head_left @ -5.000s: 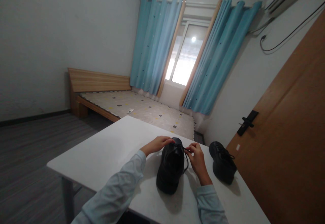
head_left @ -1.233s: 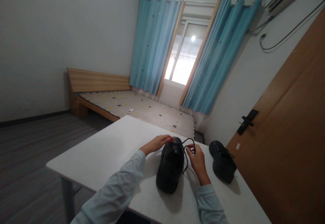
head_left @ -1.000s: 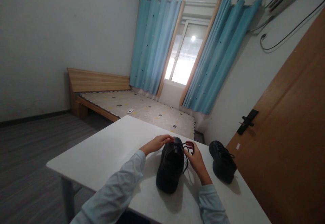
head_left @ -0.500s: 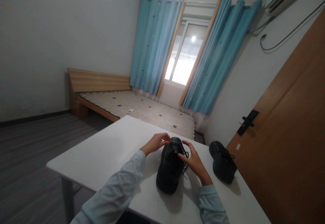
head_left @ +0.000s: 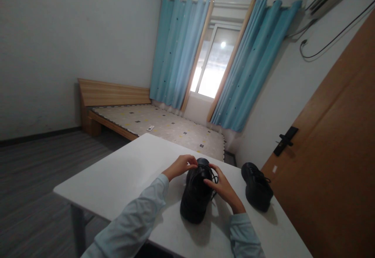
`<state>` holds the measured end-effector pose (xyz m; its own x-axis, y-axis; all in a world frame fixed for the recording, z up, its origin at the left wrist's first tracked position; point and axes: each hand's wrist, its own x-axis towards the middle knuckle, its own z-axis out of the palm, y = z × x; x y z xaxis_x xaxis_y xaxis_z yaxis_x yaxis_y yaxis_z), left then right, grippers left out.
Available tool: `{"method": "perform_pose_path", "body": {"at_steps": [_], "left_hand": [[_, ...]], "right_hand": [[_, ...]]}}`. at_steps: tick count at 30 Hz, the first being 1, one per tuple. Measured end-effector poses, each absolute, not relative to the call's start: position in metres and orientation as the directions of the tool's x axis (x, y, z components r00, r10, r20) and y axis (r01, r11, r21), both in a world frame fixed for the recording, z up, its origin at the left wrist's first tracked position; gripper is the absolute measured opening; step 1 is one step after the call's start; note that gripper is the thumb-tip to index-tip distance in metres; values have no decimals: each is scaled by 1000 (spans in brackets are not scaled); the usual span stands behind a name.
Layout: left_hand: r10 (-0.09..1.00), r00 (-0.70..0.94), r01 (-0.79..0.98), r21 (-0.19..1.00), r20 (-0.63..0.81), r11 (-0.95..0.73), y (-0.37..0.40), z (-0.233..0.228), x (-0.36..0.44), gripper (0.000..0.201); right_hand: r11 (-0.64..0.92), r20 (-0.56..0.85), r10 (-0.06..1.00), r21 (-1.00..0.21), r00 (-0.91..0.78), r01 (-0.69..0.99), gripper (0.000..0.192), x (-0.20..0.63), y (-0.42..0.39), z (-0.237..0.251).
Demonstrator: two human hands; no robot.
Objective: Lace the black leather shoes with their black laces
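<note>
A black lace-up shoe [head_left: 195,199] stands upright on the white table [head_left: 123,176], its toe pointing away from me and its heel towards me. My left hand [head_left: 183,166] is closed at the left edge of the lacing, thumb and fingertips pinched together; whether a lace is between them is too small to tell. From the right, my right hand [head_left: 220,182] grips the shoe, with the thumb at the tongue and the forefinger farther forward by the laces. Loops of black shoelace [head_left: 215,189] hang at the shoe's right side, partly behind that hand.
A second black shoe [head_left: 258,189] rests near the table's right edge. Beyond the table is a bed [head_left: 166,127] with a small white remote-like object [head_left: 150,128] on it. A wooden door [head_left: 331,164] stands close on the right.
My left hand has shifted slightly right, its fingertips closer over the lacing. My right thumb and forefinger have moved a little left onto the shoe. Both shoes stay put.
</note>
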<state>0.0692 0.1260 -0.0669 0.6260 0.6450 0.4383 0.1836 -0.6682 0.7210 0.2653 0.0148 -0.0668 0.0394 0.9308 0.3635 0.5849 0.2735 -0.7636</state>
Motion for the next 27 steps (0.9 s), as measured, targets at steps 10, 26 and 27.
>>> {"method": "perform_pose_path", "body": {"at_steps": [10,26,27], "left_hand": [[635,637,183,715,436,-675,125,-69,71,14],[711,557,174,776,430,-606,121,-65,74,13],[708,559,162,781,431,-603,121,-65,74,13]], "right_hand": [[257,354,934,-772,57,581,60,264,15,-69],[248,324,946,-784,34,569,54,262,13,-64],[250,325,945,-781,31,572,54,262,13,-64]]}}
